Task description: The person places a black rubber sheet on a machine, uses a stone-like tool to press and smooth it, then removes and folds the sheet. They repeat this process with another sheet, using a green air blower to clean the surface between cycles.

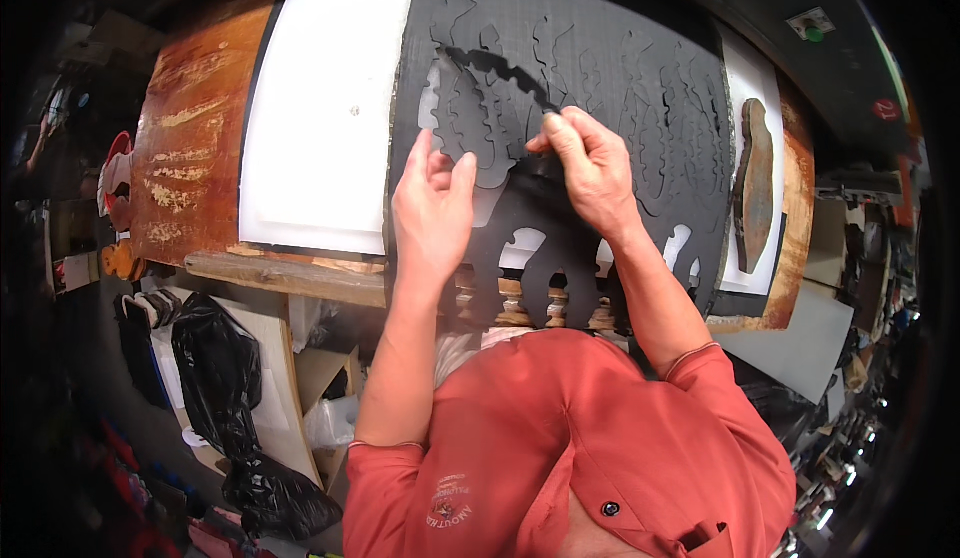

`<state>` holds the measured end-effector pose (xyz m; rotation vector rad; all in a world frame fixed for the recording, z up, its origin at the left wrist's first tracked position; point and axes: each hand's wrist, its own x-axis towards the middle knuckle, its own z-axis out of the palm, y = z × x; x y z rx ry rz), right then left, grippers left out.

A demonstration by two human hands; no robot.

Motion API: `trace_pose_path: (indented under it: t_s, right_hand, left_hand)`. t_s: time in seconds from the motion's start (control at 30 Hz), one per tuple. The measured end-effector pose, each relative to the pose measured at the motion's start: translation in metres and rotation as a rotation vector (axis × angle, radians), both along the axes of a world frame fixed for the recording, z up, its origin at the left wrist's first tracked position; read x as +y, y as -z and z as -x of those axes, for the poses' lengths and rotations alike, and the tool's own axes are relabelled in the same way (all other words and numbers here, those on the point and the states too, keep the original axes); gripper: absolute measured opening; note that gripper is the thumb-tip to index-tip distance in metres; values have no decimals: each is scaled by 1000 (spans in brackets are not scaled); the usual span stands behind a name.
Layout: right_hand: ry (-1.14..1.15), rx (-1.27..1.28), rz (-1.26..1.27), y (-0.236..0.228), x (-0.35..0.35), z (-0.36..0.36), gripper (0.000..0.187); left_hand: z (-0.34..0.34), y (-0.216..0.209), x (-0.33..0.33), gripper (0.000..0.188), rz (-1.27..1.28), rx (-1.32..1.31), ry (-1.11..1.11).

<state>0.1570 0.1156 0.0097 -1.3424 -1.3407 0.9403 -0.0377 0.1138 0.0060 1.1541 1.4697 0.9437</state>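
A large black sheet (590,13), cut with several wavy, notched outlines, lies in front of me. Between the thumb and fingers of my right hand (595,168) is one end of a thin, curved black strip (500,66) with a notched edge. The strip arches up and left over the sheet. My left hand (436,208) is above the sheet's left part, thumb apart from the fingers, with nothing visible in it. Just beyond its fingertips, a white surface shows through a cut-out gap. Sole-shaped openings run along the sheet's near edge.
A white board (325,108) lies left of the sheet on a worn brown wooden surface (200,118). At the right, a long sole-shaped piece (755,188) rests on a white surface. A wooden bar (285,276) runs along the near edge; a black plastic bag (215,368) is at lower left.
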Motion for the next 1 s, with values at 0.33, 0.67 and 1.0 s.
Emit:
trace_pose_path:
  t_s: [0.33, 0.67, 1.0]
  right_hand:
    - [-22, -627, -254, -7, 3, 45, 35]
    - [-244, -552, 20, -17, 21, 25, 41]
    - [-292, -559, 159, -25, 23, 23, 30]
  left_hand:
    - [-5, 10, 8, 21, 66, -560, -75]
    - [-8, 12, 4, 29, -18, -499, -60]
    - [-21, 22, -2, 27, -363, 74, -56]
